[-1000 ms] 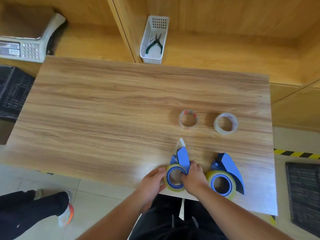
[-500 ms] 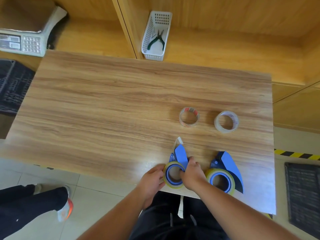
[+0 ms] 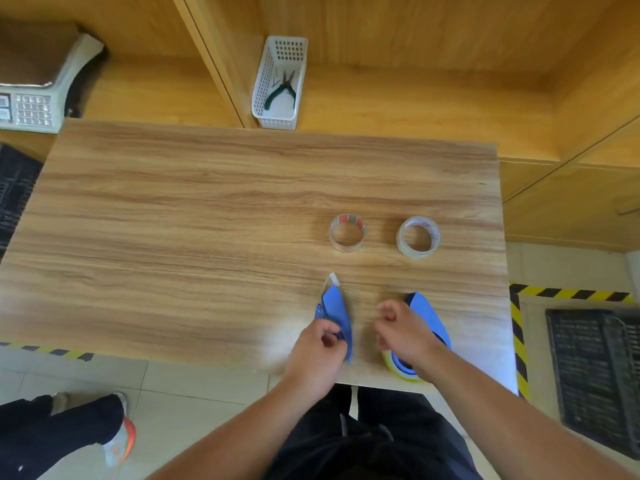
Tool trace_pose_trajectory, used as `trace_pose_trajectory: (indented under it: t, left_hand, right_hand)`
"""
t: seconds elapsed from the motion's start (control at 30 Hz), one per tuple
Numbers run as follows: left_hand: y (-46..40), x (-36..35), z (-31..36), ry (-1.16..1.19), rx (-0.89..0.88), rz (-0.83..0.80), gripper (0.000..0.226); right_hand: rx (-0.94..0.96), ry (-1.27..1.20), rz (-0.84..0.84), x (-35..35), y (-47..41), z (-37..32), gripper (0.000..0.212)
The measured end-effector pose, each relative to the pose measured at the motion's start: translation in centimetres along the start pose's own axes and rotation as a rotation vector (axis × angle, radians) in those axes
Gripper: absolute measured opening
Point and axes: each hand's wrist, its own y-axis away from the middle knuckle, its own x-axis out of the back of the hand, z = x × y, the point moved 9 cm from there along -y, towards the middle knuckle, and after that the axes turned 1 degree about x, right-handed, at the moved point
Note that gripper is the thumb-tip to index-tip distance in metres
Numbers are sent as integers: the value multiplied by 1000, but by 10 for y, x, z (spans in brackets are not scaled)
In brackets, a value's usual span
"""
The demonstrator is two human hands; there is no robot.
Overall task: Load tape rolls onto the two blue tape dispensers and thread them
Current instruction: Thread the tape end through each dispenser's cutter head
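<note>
Right hand (image 3: 401,336) shifted off left blue dispenser (image 3: 334,315) to above right blue dispenser (image 3: 427,318), fingers curled, grasp unclear, left hand (image 3: 317,355) gripping left dispenser near bench (image 3: 207,220) edge.

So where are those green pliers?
The green pliers lie in the white basket on the wooden shelf behind the table's far edge, upper centre.

No text or label is legible anywhere.
</note>
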Motion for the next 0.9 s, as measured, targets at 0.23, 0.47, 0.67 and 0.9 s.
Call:
trace_pose_trajectory:
  t: [0.23, 0.47, 0.67, 0.9]
  left_hand:
    - [-4, -85, 42, -302, -89, -138, 30]
    - [-36, -117, 40, -466, 19, -127, 56]
    - [-45, -133, 31, -497, -22, -135, 44]
    - [-37, -138, 44, -467, -80, -147, 40]
  right_hand:
    - [5, -70, 283, 112, 5, 46, 35]
    - [-76, -87, 13, 91, 0, 73, 64]
    - [35, 4, -14, 80, 2, 72, 47]
    - [43, -34, -45, 86, 3, 82, 57]
